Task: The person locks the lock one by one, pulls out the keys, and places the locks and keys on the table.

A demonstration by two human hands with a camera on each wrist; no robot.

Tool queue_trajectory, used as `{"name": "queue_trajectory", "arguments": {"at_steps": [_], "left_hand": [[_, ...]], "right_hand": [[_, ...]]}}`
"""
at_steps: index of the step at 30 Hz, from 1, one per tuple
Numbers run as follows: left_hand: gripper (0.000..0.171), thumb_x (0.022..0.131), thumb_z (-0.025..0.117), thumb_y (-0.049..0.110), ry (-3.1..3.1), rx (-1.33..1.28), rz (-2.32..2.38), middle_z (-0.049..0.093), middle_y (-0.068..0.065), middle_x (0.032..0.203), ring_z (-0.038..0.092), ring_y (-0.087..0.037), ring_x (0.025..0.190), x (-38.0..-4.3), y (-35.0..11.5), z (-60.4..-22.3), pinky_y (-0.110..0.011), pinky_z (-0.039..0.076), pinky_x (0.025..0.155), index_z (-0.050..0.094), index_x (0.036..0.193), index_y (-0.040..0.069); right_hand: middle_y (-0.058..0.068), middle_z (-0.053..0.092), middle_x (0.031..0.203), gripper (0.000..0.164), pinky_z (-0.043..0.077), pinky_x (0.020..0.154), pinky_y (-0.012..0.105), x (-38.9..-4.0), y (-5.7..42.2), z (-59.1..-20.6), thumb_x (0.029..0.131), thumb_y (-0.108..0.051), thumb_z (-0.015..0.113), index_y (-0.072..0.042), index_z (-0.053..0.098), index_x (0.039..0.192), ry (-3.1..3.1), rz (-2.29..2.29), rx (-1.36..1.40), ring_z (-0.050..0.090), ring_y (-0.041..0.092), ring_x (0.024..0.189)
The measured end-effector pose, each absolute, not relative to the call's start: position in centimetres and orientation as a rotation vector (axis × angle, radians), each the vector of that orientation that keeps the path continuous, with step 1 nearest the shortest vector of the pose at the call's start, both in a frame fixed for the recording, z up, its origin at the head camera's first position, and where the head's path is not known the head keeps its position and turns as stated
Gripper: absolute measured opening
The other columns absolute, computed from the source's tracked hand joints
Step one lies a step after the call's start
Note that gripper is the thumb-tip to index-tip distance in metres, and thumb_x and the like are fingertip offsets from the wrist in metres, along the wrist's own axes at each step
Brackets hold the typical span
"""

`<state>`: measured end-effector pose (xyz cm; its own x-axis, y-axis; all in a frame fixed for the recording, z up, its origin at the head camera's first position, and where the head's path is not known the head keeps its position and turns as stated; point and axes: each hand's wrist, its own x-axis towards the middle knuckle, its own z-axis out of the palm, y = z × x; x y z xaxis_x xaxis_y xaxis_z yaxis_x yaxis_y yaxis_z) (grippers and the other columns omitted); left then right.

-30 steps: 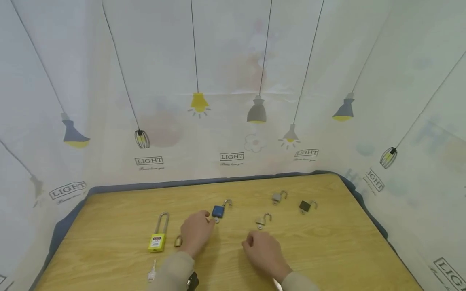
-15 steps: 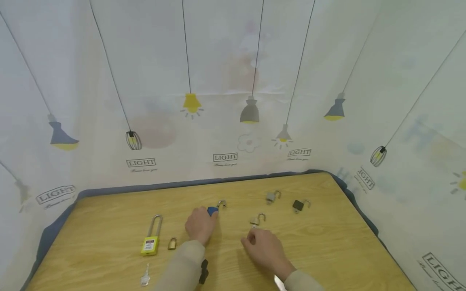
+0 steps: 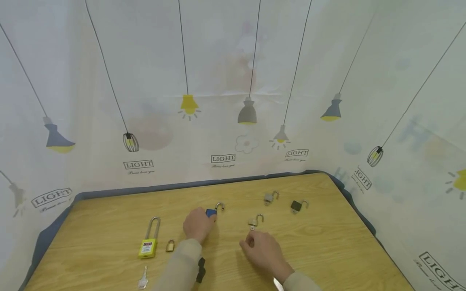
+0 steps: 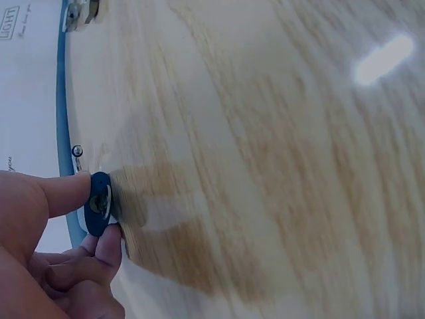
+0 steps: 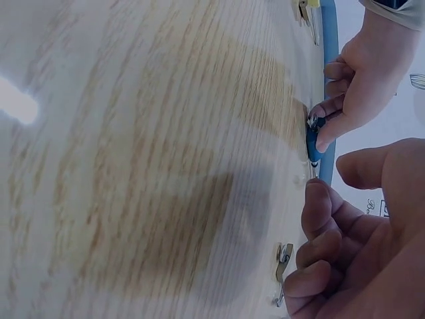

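Note:
My left hand (image 3: 199,224) pinches a blue padlock (image 3: 210,212) between thumb and fingers, its open shackle pointing away. In the left wrist view, the end of the blue padlock (image 4: 99,199) faces the camera with a metal key in it. My right hand (image 3: 264,249) hovers nearer me with fingers loosely curled around nothing. Just beyond it lies a small pale padlock (image 3: 253,222) with a raised shackle and a key. In the right wrist view, a gap shows between the thumb and fingers of the right hand (image 5: 358,232).
A yellow long-shackle padlock (image 3: 147,247), a small brass padlock (image 3: 170,245) and a loose key (image 3: 143,279) lie on the left. Grey (image 3: 268,198) and black (image 3: 296,206) padlocks with open shackles lie at the back right. A patterned curtain (image 3: 218,133) borders the wooden table (image 3: 320,242).
My left hand has moved forward from beside the blue padlock and taken hold of it, uncovering the brass padlock. My right hand has stayed nearly still. The head view has turned slightly right.

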<state>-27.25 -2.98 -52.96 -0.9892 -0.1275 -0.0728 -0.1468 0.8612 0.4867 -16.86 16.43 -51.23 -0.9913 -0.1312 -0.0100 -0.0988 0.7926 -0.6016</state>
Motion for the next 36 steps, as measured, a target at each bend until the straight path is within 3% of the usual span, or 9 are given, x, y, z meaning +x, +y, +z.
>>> {"name": "queue_trajectory", "arguments": {"at_steps": [15, 20, 25, 36], "left_hand": [[0.039, 0.084, 0.069, 0.034, 2.86, -0.303, 1.037, 0.045, 0.002, 0.051, 0.039, -0.013, 0.046, -26.8, -4.3, -52.5, -0.026, 0.029, 0.043, 0.049, 0.058, 0.013], [0.028, 0.085, 0.068, 0.034, 2.818, -0.297, 1.118, 0.059, -0.001, 0.06, 0.048, -0.016, 0.053, -26.7, -5.1, -52.3, -0.028, 0.034, 0.048, 0.063, 0.076, 0.007], [0.037, 0.084, 0.069, 0.035, 2.785, -0.304, 1.175, 0.067, -0.007, 0.083, 0.056, -0.021, 0.07, -26.2, -5.5, -51.6, -0.033, 0.041, 0.06, 0.064, 0.1, 0.002], [0.037, 0.085, 0.07, 0.033, 2.633, -0.156, 1.41, 0.065, -0.012, 0.098, 0.058, -0.021, 0.081, -23.1, -5.0, -49.7, -0.033, 0.047, 0.063, 0.06, 0.104, 0.003]], "right_hand": [[-0.008, 0.056, 0.068, 0.022, 0.041, 0.052, 0.029, -16.8, 15.7, -51.7, 0.089, -0.036, 0.062, -0.018, 0.063, 0.077, 2.911, -0.977, -0.199, 0.048, 0.008, 0.059], [-0.008, 0.057, 0.069, 0.02, 0.042, 0.052, 0.029, -16.9, 15.6, -51.5, 0.089, -0.036, 0.062, -0.018, 0.063, 0.079, 2.919, -0.998, -0.216, 0.049, 0.008, 0.06], [-0.005, 0.061, 0.074, 0.016, 0.044, 0.055, 0.029, -17.1, 15.8, -51.1, 0.09, -0.03, 0.062, -0.016, 0.064, 0.084, 2.938, -1.045, -0.239, 0.052, 0.008, 0.064], [0.003, 0.065, 0.094, 0.016, 0.05, 0.064, 0.027, -19.1, 16.2, -49.6, 0.095, -0.01, 0.055, -0.008, 0.062, 0.11, 2.959, -1.365, -0.258, 0.057, 0.011, 0.077]]}}
